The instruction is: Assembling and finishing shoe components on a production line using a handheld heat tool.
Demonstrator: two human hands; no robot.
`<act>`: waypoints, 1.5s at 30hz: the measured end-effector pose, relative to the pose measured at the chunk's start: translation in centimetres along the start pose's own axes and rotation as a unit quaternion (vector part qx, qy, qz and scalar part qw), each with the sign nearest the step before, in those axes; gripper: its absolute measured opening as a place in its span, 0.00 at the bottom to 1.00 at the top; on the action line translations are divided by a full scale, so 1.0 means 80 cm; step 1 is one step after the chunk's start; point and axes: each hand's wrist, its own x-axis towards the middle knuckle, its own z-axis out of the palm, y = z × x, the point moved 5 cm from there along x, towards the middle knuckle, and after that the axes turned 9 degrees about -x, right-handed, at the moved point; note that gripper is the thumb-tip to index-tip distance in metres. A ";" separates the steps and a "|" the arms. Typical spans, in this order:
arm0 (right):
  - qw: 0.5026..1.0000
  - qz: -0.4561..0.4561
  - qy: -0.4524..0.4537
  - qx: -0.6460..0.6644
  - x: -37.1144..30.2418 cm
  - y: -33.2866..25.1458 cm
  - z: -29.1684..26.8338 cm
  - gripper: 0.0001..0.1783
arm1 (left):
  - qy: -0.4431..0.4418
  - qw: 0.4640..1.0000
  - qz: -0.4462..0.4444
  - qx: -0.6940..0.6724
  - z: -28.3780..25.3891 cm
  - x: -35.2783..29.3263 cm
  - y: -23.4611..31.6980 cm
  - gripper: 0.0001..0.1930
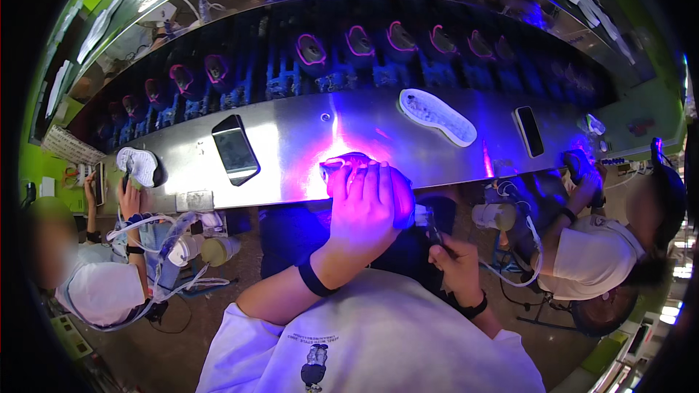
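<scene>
Behind our metal surface (291, 149), a row of pink-edged shoes (312, 51) stands in shadow. At the near edge, under violet light, our left hand (362, 200) is clamped on a shoe (403, 200). Our right hand (457, 262) grips a brush (435, 235); we cannot tell whether its tip touches the shoe. Farther back lies a white sole (437, 118), between two phones (237, 149).

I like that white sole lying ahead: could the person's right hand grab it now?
Maybe not: the right hand holds a brush-like tool, though nothing seems to block the white sole.
</scene>
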 end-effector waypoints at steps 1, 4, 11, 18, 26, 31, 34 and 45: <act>0.997 -0.034 0.050 -0.045 0.002 -0.012 -0.003 0.19 | 0.010 1.000 -0.016 -0.013 0.002 0.003 -0.004 0.29; 0.979 -0.085 0.115 -0.148 0.008 -0.042 -0.023 0.18 | 0.028 0.997 -0.041 -0.059 -0.001 0.019 -0.010 0.33; 0.924 -0.171 0.113 -0.323 0.051 -0.103 -0.044 0.17 | 0.012 0.988 -0.068 -0.139 -0.001 0.039 -0.041 0.47; 0.901 -0.252 0.128 -0.330 0.099 -0.115 -0.020 0.17 | -0.017 0.978 -0.104 -0.181 0.005 0.049 -0.080 0.49; 0.998 -0.004 -0.014 -0.059 0.135 -0.047 -0.014 0.16 | -0.159 0.970 -0.067 -0.170 -0.012 0.019 -0.130 0.51; 0.983 -0.104 0.027 -0.151 0.130 -0.105 -0.025 0.17 | -0.206 0.942 -0.103 -0.246 -0.021 -0.012 -0.113 0.55; 0.980 -0.133 -0.059 -0.138 0.118 -0.159 -0.008 0.14 | -0.240 0.895 -0.133 -0.351 -0.029 -0.017 -0.090 0.56; 0.976 -0.145 -0.060 -0.152 0.089 -0.118 -0.058 0.15 | -0.194 0.827 -0.094 -0.519 -0.032 -0.012 -0.041 0.53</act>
